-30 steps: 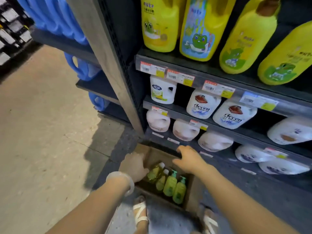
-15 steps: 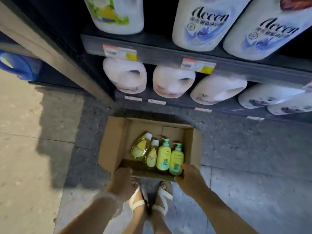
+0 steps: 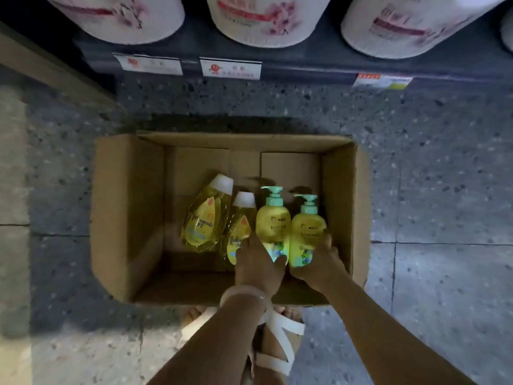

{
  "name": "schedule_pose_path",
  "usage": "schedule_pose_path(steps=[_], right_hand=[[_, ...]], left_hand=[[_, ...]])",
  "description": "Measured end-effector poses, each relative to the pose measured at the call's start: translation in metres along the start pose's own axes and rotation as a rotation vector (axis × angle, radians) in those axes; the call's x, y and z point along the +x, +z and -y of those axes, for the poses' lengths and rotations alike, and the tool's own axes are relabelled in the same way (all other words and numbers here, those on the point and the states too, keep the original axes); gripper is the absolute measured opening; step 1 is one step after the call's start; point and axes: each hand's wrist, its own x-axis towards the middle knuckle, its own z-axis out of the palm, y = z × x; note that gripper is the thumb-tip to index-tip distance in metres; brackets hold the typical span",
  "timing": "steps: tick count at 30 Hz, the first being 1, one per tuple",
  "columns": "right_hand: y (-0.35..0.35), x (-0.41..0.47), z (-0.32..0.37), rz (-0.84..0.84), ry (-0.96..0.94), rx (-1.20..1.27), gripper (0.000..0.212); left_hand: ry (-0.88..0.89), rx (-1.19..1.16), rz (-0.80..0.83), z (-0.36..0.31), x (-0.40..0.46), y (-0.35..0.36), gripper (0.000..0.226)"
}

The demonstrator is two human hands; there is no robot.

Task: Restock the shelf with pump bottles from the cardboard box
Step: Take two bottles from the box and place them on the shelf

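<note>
Matt brown cardboard box (image 3: 126, 207), glossy yellow plastic pump bottles (image 3: 273, 223) (teal caps), speckled stone-look floor (image 3: 430, 151) w/ smooth finish.

- "Johnson's" reads on the label of the larger white-capped yellow bottle (image 3: 204, 220).
- A partial "John" shows on the smaller white-capped yellow bottle (image 3: 239, 237).
- The shelf price tags (image 3: 230, 68) are too blurred to read.

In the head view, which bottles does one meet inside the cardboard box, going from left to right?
Large yellow bottle with a white cap → smaller yellow bottle with a white cap → pump bottle held by the left hand → pump bottle held by the right hand, next to the right wall of the cardboard box.
</note>
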Motion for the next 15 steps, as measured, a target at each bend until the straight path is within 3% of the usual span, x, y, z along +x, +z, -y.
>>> schedule_pose_path(steps=[5, 9, 15], right_hand=[[0.014, 0.030, 0.003, -0.118, 0.013, -0.035, 0.100], [0.023, 0.040, 0.010, -0.155, 0.049, -0.204, 0.106], [0.031, 0.055, 0.012, -0.113, 0.059, 0.152, 0.120]], left_hand=[[-0.055, -0.047, -0.133, -0.017, 0.034, 0.021, 0.098], [-0.139, -0.043, -0.227, -0.016, 0.057, 0.020, 0.091], [0.012, -0.149, -0.282, 0.000, 0.049, 0.015, 0.075]])
